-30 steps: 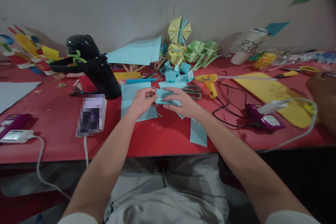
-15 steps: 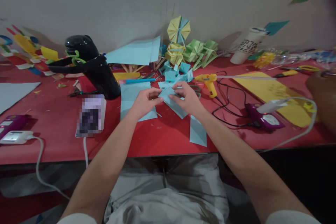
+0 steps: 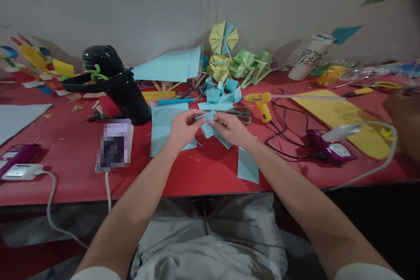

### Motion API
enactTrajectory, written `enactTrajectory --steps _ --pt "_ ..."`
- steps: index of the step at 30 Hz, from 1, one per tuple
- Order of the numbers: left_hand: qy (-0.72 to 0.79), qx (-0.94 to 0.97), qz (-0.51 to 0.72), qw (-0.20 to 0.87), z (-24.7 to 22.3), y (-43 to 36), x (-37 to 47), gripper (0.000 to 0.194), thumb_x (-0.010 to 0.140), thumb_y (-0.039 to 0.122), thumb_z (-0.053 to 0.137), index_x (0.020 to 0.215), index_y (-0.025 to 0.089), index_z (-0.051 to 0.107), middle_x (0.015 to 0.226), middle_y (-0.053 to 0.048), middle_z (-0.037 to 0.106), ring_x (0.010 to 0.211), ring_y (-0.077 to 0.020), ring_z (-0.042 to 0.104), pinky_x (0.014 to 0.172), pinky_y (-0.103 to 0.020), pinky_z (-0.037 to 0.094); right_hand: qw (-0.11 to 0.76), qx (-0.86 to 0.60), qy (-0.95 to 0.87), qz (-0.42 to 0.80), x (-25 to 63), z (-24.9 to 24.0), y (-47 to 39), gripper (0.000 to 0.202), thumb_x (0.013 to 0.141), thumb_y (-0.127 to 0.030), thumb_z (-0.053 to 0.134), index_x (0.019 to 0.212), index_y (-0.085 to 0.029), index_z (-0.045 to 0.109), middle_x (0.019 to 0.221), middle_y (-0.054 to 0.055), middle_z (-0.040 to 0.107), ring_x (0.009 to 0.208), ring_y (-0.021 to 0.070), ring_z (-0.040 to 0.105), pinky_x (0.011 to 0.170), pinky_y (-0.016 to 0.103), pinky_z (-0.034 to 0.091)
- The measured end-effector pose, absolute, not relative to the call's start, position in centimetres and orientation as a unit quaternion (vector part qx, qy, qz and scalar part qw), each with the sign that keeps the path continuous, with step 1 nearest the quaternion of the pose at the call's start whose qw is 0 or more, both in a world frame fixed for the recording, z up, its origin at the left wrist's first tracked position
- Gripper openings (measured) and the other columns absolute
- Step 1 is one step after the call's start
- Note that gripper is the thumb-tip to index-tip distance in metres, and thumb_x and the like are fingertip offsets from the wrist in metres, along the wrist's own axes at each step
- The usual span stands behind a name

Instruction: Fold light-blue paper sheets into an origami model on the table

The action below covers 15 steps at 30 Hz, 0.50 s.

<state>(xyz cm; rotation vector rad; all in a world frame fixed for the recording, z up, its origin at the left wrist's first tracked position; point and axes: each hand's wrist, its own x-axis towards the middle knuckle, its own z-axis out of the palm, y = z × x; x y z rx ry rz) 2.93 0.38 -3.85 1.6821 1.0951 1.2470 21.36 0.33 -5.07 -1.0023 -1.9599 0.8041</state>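
Observation:
A small folded piece of light blue paper [image 3: 207, 127] is pinched between my two hands, above the middle of the red table [image 3: 203, 175]. My left hand [image 3: 183, 129] grips its left side with thumb and fingers. On its right side my right hand [image 3: 231, 127] holds it the same way. Flat blue sheets lie under and beside my hands, one at the left [image 3: 159, 129] and one at the lower right [image 3: 248, 166]. Green-handled scissors [image 3: 243, 114] lie just behind my right hand.
Folded blue pieces [image 3: 218, 92] and yellow and green paper shapes stand behind. A yellow glue gun [image 3: 262, 104] with a black cord lies right. A black bottle [image 3: 123, 87] and a phone [image 3: 114, 144] are left. Another person's arm [image 3: 403, 118] is far right.
Both hands have drawn closer together around the blue paper, which has turned and looks smaller. More of the scissors shows behind my right hand.

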Motion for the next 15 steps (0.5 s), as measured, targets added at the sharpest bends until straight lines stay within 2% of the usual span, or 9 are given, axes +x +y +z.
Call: enactTrajectory --steps 5,11,15 --pt "0.433 0.657 0.492 0.371 -4.01 0.44 2.93 0.021 0.073 0.030 0.072 0.089 0.016 0.072 0.085 -0.006 0.072 0.076 -0.0159 0.064 0.070 -0.029 0.050 0.379 -0.395 -0.778 0.309 21.22 -4.62 0.02 0.035 0.092 -0.044 0.048 0.068 -0.020 0.042 0.061 -0.005 0.035 0.057 0.0095 0.032 0.054 0.025 0.029" --pt "0.439 0.681 0.480 0.336 -3.85 0.12 3.08 0.016 0.076 0.027 0.069 0.089 0.019 0.072 0.090 -0.005 0.073 0.081 -0.0162 0.066 0.075 -0.029 0.051 0.458 -0.394 -0.740 0.295 21.01 -4.41 -0.07 0.030 0.087 -0.048 0.057 0.080 -0.018 0.059 0.072 0.000 0.057 0.065 0.0113 0.047 0.061 0.025 0.038" --pt "0.452 0.684 0.470 0.328 -3.78 0.00 3.24 0.016 0.075 0.028 0.069 0.088 0.019 0.072 0.089 -0.005 0.073 0.078 -0.0157 0.065 0.073 -0.029 0.051 0.472 -0.400 -0.732 0.285 21.06 -4.63 0.08 0.031 0.085 -0.049 0.059 0.078 -0.019 0.062 0.071 0.001 0.059 0.064 0.0120 0.049 0.060 0.025 0.039"
